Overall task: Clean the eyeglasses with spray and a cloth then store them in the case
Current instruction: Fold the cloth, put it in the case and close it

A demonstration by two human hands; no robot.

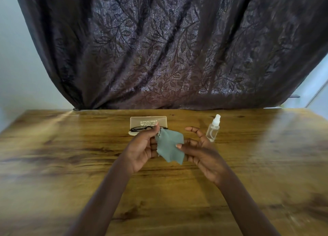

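A grey-green cleaning cloth (168, 145) hangs above the table's middle. My left hand (142, 147) pinches its top corner between thumb and fingers. My right hand (200, 150) touches the cloth's right edge with the thumb, the other fingers spread. Black-framed eyeglasses (142, 128) lie in an open beige case (148, 120) just behind my left hand, the case lid standing up. A small clear spray bottle (213, 129) with a white top stands to the right of the case, close behind my right hand.
The wooden table (71, 156) runs wide to both sides and toward me. A dark leaf-patterned curtain (168, 49) hangs behind its far edge.
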